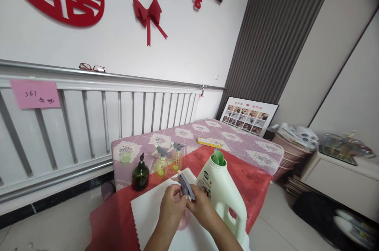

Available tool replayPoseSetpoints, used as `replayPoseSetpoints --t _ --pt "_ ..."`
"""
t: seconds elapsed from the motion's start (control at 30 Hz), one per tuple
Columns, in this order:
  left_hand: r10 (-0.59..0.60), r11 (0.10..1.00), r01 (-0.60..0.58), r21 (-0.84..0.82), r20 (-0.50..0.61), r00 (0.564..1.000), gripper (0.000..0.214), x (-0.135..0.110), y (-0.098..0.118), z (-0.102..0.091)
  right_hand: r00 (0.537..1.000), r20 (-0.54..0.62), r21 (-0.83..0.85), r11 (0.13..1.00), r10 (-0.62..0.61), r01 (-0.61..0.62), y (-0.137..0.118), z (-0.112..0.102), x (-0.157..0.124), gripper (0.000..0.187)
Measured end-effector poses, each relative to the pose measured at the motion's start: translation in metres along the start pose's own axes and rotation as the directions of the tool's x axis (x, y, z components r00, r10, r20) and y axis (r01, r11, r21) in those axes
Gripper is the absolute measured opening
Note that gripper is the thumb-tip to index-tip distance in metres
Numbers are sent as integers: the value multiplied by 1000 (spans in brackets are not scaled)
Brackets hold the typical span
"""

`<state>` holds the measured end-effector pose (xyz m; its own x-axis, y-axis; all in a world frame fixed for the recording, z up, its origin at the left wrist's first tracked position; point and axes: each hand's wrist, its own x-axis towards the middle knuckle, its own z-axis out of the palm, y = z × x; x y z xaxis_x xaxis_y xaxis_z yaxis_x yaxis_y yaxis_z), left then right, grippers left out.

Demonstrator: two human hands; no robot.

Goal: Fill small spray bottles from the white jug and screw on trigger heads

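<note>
My left hand and my right hand meet over a white sheet, fingers closed around a grey spray head. Beneath them shows part of a pink bottle; the joint between it and the spray head is hidden by my fingers. Just right of my hands stands a large pale-green jug with a handle and an uncapped green spout. Two clear yellowish spray bottles with grey heads are beyond my hands. To their left is a dark green pump bottle.
A red cloth lies over the patterned purple tablecloth. On the table are a yellow-edged case and a light green cap. A white radiator runs along the wall. Pink baskets stand at the right.
</note>
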<state>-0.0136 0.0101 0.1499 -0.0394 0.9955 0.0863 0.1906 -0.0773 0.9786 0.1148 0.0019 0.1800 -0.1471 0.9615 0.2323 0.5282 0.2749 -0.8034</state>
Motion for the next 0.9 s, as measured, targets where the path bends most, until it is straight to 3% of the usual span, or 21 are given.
replayPoseSetpoints --t 0.3,0.6,0.9 --pt "40 997 -43 63 47 998 15 -5 6 -5 997 -42 86 994 69 -65 3 7 -8 26" --pt "40 995 -40 96 4 999 17 -9 9 -4 990 -112 114 990 91 -78 17 17 -8 13" --pt "34 994 -32 102 -18 999 14 -11 11 -3 958 -251 82 989 139 -122 20 34 -12 26"
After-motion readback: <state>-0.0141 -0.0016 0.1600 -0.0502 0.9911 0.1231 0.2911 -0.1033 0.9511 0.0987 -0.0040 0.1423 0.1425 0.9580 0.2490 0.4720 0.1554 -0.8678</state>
